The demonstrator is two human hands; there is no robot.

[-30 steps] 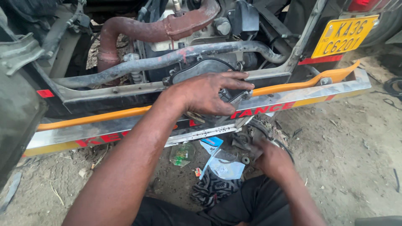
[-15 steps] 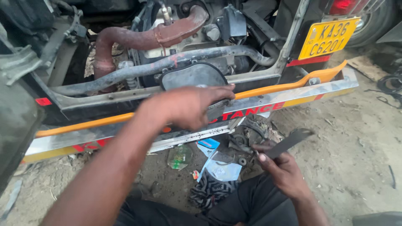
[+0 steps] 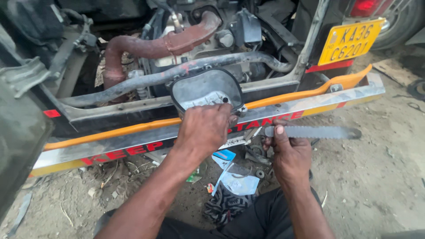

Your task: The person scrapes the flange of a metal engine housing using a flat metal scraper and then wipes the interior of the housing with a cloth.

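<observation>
While left fingers (image 3: 223,107) grip cover (image 3: 206,88), right fingers (image 3: 279,131) pinch blade (image 3: 318,132).

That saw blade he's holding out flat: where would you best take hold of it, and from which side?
Probably at its near, left end, where the right hand already pinches the blade. It lies level, pointing right, with teeth along the lower edge, so come from above onto the flat faces or the smooth top edge, keeping fingers off the teeth.

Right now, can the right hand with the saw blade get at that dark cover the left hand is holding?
Probably yes: the right hand holds the saw blade just beside the dark cover, with only open air and the bumper edge between; the left hand covers its lower edge.
</observation>
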